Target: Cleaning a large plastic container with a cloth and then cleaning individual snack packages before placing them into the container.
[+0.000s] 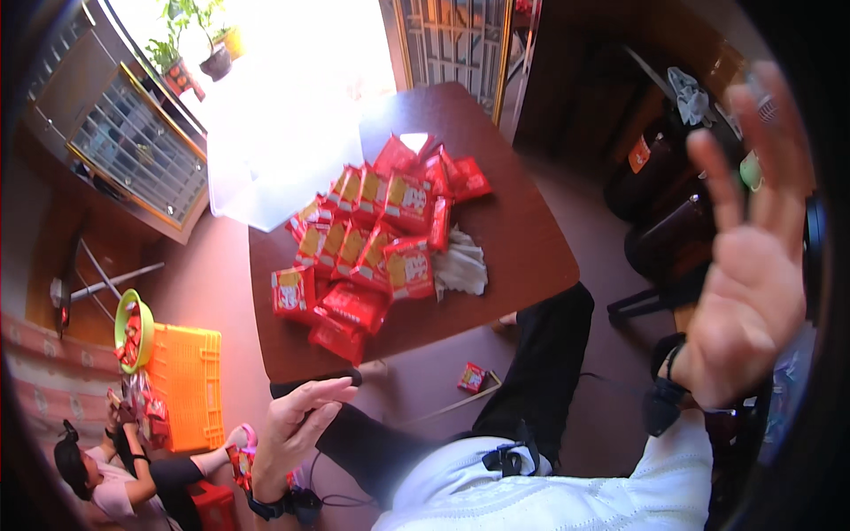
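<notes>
My right hand (748,274) is raised at the far right with its fingers spread and nothing in it. At the table's near left corner, my left hand (301,425) is held edge-on, fingers stretched out, and I see nothing in it. Both wrists wear dark straps. Red snack packets (354,230) lie in a loose pile on the brown table (522,221), some in overlapping rows and others scattered around them. Beside the pile rests a crumpled whitish cloth (462,264). Neither hand touches the packets.
A whitish plastic bin (283,168) stands on the table's far left, washed out by window light. One red packet (471,377) lies on the floor by my legs. At lower left a person (106,478) sits near an orange crate (184,389) and a green basin (127,332).
</notes>
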`<state>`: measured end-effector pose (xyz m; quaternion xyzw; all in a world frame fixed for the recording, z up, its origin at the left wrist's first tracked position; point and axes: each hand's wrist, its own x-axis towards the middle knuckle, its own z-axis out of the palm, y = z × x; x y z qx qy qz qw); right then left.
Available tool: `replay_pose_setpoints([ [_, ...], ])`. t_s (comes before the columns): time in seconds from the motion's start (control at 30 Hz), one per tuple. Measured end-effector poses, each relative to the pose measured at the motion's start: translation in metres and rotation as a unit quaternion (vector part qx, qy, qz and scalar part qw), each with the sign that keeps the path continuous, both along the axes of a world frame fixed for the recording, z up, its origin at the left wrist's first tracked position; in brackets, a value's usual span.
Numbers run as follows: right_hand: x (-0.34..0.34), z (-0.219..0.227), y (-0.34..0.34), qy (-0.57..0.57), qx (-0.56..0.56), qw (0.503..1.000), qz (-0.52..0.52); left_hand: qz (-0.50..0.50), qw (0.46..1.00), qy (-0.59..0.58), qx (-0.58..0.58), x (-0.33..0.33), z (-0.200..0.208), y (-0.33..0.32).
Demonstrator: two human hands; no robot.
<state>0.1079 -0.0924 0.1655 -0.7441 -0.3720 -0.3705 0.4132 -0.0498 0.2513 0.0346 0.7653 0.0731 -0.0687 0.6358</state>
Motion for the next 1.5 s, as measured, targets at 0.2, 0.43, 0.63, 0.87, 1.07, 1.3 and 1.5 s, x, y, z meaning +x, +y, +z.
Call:
replay_pose_setpoints([
  [0.2,0.035,-0.139,0.037,0.222,-0.182,0.957,0.034,-0.255,0.961,0.064,0.091,0.008,-0.078,-0.006],
  [0.43,0.012,-0.273,-0.041,0.291,-0.341,0.894,0.002,-0.353,0.917,0.146,0.112,0.047,-0.279,-0.037],
  [0.63,0.017,-0.336,-0.050,0.229,-0.411,0.882,-0.012,-0.243,0.948,0.031,0.205,0.070,-0.462,-0.081],
  [0.87,0.032,-0.340,-0.053,0.273,-0.409,0.869,-0.051,-0.252,0.908,0.129,0.308,0.146,-0.540,-0.126],
  [1.07,0.029,-0.346,-0.041,0.386,-0.389,0.834,-0.063,-0.253,0.885,0.169,0.352,0.185,-0.580,-0.111],
  [1.3,0.027,-0.346,-0.045,0.442,-0.378,0.808,-0.097,-0.263,0.879,0.182,0.353,0.214,-0.612,-0.124],
  [1.5,0.009,-0.361,-0.061,0.455,-0.415,0.784,-0.077,-0.262,0.879,0.192,0.350,0.223,-0.631,-0.129],
])
